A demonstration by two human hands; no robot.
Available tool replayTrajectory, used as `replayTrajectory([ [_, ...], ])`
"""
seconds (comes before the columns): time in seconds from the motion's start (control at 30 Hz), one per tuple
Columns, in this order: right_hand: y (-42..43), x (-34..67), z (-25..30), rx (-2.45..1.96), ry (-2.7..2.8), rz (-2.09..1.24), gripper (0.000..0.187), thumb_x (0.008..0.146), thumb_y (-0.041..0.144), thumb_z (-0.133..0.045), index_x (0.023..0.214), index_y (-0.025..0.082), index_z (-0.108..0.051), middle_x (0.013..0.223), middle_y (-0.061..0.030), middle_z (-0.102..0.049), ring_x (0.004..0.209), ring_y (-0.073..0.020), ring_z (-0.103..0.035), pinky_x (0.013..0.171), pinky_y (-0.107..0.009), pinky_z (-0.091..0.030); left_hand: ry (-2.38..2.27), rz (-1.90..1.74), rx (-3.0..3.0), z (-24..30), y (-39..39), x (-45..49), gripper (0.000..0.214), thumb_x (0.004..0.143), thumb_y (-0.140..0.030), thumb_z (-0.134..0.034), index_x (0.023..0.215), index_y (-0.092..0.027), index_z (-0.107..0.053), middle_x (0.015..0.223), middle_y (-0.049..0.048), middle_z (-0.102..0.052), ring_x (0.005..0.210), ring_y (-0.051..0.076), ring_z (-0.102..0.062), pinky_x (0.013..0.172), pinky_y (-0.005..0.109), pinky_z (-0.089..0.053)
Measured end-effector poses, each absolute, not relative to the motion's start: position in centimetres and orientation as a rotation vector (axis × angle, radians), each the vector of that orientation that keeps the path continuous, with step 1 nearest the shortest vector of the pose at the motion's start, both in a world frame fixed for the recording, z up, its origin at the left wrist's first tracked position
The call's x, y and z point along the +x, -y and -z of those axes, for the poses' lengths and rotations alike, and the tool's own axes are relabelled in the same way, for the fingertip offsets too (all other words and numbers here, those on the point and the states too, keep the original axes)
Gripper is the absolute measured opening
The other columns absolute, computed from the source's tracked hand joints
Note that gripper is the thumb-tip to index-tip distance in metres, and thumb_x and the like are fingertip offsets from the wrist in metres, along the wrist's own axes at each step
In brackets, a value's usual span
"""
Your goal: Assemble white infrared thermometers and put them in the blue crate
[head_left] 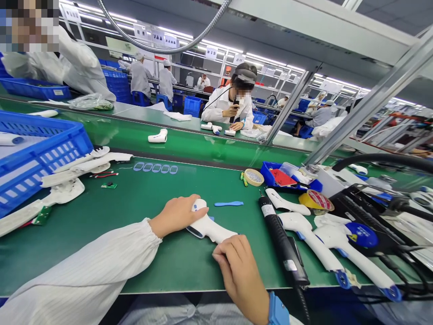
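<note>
A white gun-shaped handheld thermometer [216,231] lies tilted just over the green bench in front of me. My left hand [181,214] grips its head end, thumb across the top and fingers around the far side. At the handle's end is my right hand [238,271], its fingers curled and pressed together on the tip; whether they also pinch a small part is hidden. Just beyond the thermometer lies a blue plastic pry stick [229,204]. To the right, a black electric screwdriver [282,239] rests beside more white thermometer bodies [313,241].
At left stands a blue basket [43,153], with white shell halves [88,167] and a small circuit board [108,185] near it. Several oval pieces [155,168] lie in a row. Tape rolls [254,177] and a blue bin [314,184] sit back right. A co-worker [216,101] sits opposite.
</note>
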State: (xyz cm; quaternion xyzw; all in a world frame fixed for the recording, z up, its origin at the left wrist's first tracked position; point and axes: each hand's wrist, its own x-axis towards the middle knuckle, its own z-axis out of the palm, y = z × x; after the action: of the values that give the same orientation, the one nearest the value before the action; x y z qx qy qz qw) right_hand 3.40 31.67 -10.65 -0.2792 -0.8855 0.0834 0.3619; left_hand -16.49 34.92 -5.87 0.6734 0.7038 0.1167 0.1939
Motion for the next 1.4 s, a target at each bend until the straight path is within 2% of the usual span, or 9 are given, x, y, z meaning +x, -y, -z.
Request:
replayTrajectory([
  [0.17, -31.9, 3.0, 10.8, -0.875, 2.257, 0.017, 0.007, 0.087, 0.018, -0.048, 0.091, 0.017, -0.054, 0.081, -0.0047, -0.056, 0.074, -0.0186, -0.044, 0.063, -0.031, -0.037, -1.958, -0.321, 1.905, 5.8, -35.0, -16.5, 0.052, 0.079, -0.057, -0.032, 0.116, -0.026, -0.051, 0.091, 0.0069, -0.067, 0.084, 0.029, -0.06, 0.069, 0.037, -0.04],
  [0.27, -32.4, 2.3, 10.9, -0.935, 2.287, 0.134, 0.014, 0.087, 0.015, -0.044, 0.079, 0.017, -0.055, 0.076, -0.0048, -0.054, 0.069, -0.0184, -0.041, 0.059, -0.031, -0.035, -1.96, -0.318, 1.901, 5.6, -34.8, -16.5, 0.053, 0.08, -0.057, -0.031, 0.117, -0.025, -0.051, 0.089, 0.0063, -0.068, 0.082, 0.028, -0.06, 0.067, 0.036, -0.04],
  [0.57, -30.1, 5.0, 7.8, -0.788, 2.112, -0.74, 0.008, 0.081, 0.014, -0.057, 0.075, 0.02, -0.058, 0.076, -0.0008, -0.054, 0.081, -0.0154, -0.049, 0.074, -0.028, -0.041, -1.978, -0.287, 1.89, 5.6, -34.9, -16.6, 0.054, 0.081, -0.058, -0.028, 0.117, -0.025, -0.05, 0.085, 0.0053, -0.067, 0.081, 0.027, -0.061, 0.064, 0.034, -0.041],
  [0.7, -30.4, 12.1, 6.5, -1.114, 1.709, -0.713, 0.014, 0.082, 0.028, -0.055, 0.072, 0.02, -0.058, 0.072, -0.0002, -0.056, 0.071, -0.0148, -0.052, 0.068, -0.027, -0.043, -2.066, -0.404, 2.009, 6.5, -35.0, -17.6, 0.06, 0.079, -0.064, -0.028, 0.12, -0.024, -0.046, 0.081, 0.0029, -0.064, 0.08, 0.026, -0.06, 0.065, 0.035, -0.044],
  [0.9, -32.5, 24.7, 7.4, -1.637, 1.213, -0.484, 0.037, 0.073, 0.052, -0.05, 0.08, 0.016, -0.058, 0.073, -0.0048, -0.061, 0.068, -0.0189, -0.056, 0.062, -0.03, -0.046, -1.702, -0.903, 2.511, 9.5, -35.1, -17.2, 0.035, 0.079, -0.054, -0.043, 0.109, -0.038, -0.051, 0.103, -0.0023, -0.062, 0.098, 0.028, -0.054, 0.084, 0.048, -0.043],
  [1.1, -34.3, 26.9, 9.9, -1.852, 1.316, -0.296, 0.022, 0.066, 0.039, -0.056, 0.062, 0.018, -0.057, 0.058, -0.0023, -0.055, 0.059, -0.0201, -0.052, 0.055, -0.032, -0.04, -1.466, -0.759, 2.739, 10.8, -34.2, -14.3, 0.034, 0.08, -0.046, -0.049, 0.113, -0.037, -0.052, 0.111, 0.0009, -0.06, 0.101, 0.025, -0.055, 0.086, 0.041, -0.046],
  [1.17, -34.4, 26.0, 9.9, -1.888, 1.309, -0.128, 0.019, 0.065, 0.034, -0.058, 0.074, 0.018, -0.057, 0.063, -0.0022, -0.052, 0.067, -0.0227, -0.05, 0.06, -0.034, -0.038, -1.454, -0.733, 2.802, 10.9, -34.2, -13.6, 0.04, 0.079, -0.048, -0.05, 0.117, -0.036, -0.05, 0.112, 0.0015, -0.061, 0.099, 0.024, -0.057, 0.084, 0.039, -0.047],
  [1.27, -34.4, 23.2, 8.4, -1.801, 1.442, -0.017, 0.03, 0.071, 0.032, -0.058, 0.097, 0.018, -0.054, 0.076, -0.0031, -0.052, 0.075, -0.0226, -0.05, 0.065, -0.035, -0.04, -1.394, -0.704, 2.902, 10.7, -34.1, -12.5, 0.045, 0.078, -0.05, -0.053, 0.118, -0.03, -0.051, 0.107, 0.0034, -0.064, 0.092, 0.024, -0.06, 0.079, 0.037, -0.05],
  [1.4, -35.4, 16.5, 5.2, -1.409, 2.014, -0.138, 0.012, 0.084, 0.025, -0.049, 0.094, 0.02, -0.056, 0.081, -0.0033, -0.057, 0.076, -0.0176, -0.052, 0.069, -0.031, -0.044, -1.378, -0.524, 2.9, 9.1, -33.6, -11.7, 0.032, 0.083, -0.037, -0.051, 0.11, -0.021, -0.056, 0.098, 0.0053, -0.066, 0.084, 0.023, -0.06, 0.078, 0.039, -0.05],
])
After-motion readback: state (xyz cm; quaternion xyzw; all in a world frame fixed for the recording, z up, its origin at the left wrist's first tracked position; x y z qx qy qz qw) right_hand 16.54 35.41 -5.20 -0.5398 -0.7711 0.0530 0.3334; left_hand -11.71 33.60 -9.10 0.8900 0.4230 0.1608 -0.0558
